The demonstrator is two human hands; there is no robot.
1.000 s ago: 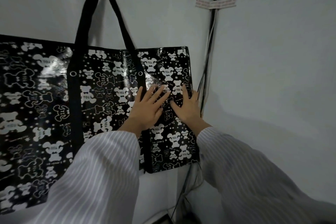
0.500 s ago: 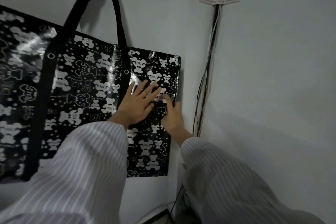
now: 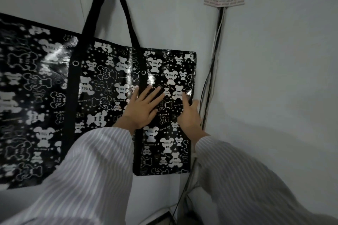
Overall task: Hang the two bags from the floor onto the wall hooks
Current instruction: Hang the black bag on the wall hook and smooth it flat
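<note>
hands flat on hung bag [image 3: 113, 86]: left hand [image 3: 144, 107] fingers spread, right hand [image 3: 189, 115] pressing its edge (cables [image 3: 210, 82] just beyond fingertips).

Dim, cool, even room light. White glare patches lie on the glossy right bag [image 3: 164, 71] and left bag [image 3: 36, 82]. The strap [image 3: 126, 14] casts a soft shadow on the wall [image 3: 164, 14], and a wider shadow crosses the side wall [image 3: 274, 97]. Wide-angle bending curves the cables [image 3: 217, 42]. The left edge and the sleeves [image 3: 91, 170] are blurred.
</note>
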